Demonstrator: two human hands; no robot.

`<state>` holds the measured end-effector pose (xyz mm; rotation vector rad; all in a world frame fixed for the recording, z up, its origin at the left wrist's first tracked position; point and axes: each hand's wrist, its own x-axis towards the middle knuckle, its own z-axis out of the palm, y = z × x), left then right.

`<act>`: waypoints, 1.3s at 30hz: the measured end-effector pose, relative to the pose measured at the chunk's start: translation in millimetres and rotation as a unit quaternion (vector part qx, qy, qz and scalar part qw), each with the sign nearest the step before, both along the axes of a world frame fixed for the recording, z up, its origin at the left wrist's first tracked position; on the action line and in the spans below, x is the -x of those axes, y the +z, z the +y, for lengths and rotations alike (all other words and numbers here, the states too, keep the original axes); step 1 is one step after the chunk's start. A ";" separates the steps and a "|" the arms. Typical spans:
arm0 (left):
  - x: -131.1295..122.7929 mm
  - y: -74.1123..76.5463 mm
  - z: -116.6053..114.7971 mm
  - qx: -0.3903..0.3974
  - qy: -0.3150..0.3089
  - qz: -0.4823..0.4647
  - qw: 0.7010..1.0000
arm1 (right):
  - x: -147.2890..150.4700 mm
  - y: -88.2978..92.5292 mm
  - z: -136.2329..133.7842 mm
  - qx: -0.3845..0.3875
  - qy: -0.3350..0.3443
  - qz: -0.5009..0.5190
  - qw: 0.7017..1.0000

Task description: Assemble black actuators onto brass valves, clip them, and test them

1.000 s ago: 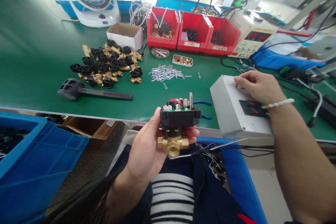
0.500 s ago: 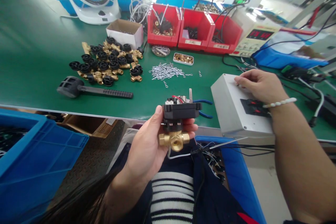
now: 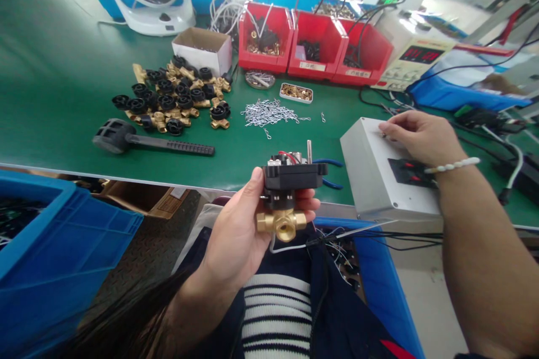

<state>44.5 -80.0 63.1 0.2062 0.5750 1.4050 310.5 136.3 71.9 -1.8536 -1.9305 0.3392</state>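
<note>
In my left hand (image 3: 240,230) I grip a motorized valve (image 3: 292,179), upright in front of the bench edge. Its brass three-way body (image 3: 283,223) points down, and the black actuator housing on top shows bare parts, a red wire and an upright metal shaft (image 3: 309,151). A white cable (image 3: 288,248) hangs below it. My right hand (image 3: 419,134) rests over a light grey metal control box (image 3: 366,174). The thumb and index finger pinch a small metal toggle switch (image 3: 383,133) on its top, mostly covered by the fingers. Black-and-red terminals (image 3: 410,171) sit below that hand.
Brass valve bodies with black collars (image 3: 168,95) are heaped beside a black mallet (image 3: 155,143). Spring clips (image 3: 267,113), a tin of brass parts (image 3: 296,92), red bins (image 3: 315,47) and a power supply (image 3: 415,56) stand behind. Blue-handled pliers (image 3: 332,184) lie near the edge.
The view has shifted slightly. My left hand still holds the valve in much the same place, and my right fingers stay at the switch on the box.
</note>
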 end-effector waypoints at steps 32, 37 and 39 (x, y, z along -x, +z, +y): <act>8.7 -5.9 -3.4 -0.108 -0.160 -0.274 0.942 | 3.2 4.8 2.3 0.029 -0.028 -0.021 0.999; 8.8 -4.0 -3.5 -0.099 -0.158 -0.258 0.948 | 3.8 3.3 4.1 0.016 -0.024 -0.030 0.999; 8.6 -3.1 -2.9 -0.093 -0.157 -0.253 0.950 | 5.3 4.0 2.8 0.016 -0.034 -0.033 0.999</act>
